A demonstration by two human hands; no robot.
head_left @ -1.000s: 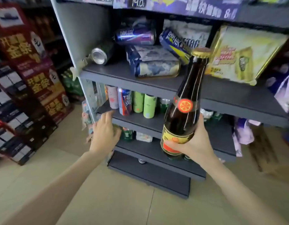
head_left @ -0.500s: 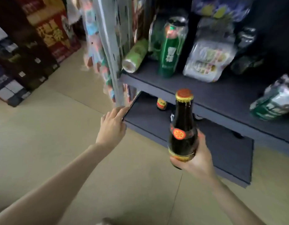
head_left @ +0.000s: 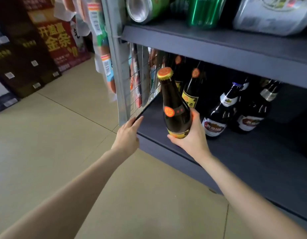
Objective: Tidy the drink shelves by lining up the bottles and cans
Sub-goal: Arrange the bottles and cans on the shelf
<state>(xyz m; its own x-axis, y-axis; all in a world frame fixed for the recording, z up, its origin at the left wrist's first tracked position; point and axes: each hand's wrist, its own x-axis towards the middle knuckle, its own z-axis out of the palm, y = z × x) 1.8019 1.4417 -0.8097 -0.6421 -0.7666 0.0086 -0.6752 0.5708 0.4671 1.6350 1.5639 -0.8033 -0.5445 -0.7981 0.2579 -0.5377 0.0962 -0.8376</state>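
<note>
My right hand (head_left: 192, 140) grips the lower body of a dark glass bottle (head_left: 175, 107) with an orange-and-gold cap and a yellow label. The bottle leans left just above the front left of the bottom shelf (head_left: 235, 152). My left hand (head_left: 127, 135) rests with straight fingers on the shelf's front left corner, beside the metal upright. Behind the held bottle stands a like bottle with a yellow label (head_left: 190, 95). Two dark beer bottles with white labels (head_left: 220, 112) (head_left: 254, 111) stand further right.
The shelf above (head_left: 218, 47) carries a green can lying on its side (head_left: 144, 9), an upright green can (head_left: 204, 11) and a pale packet (head_left: 273, 16). A wire grid panel (head_left: 142, 80) closes the shelf's left end. Stacked cartons (head_left: 33, 49) line the tiled floor at left.
The view dropped from the upper shelves to the bottom shelf. My right hand lowered the bottle to that shelf's front left. My left hand came to its corner.
</note>
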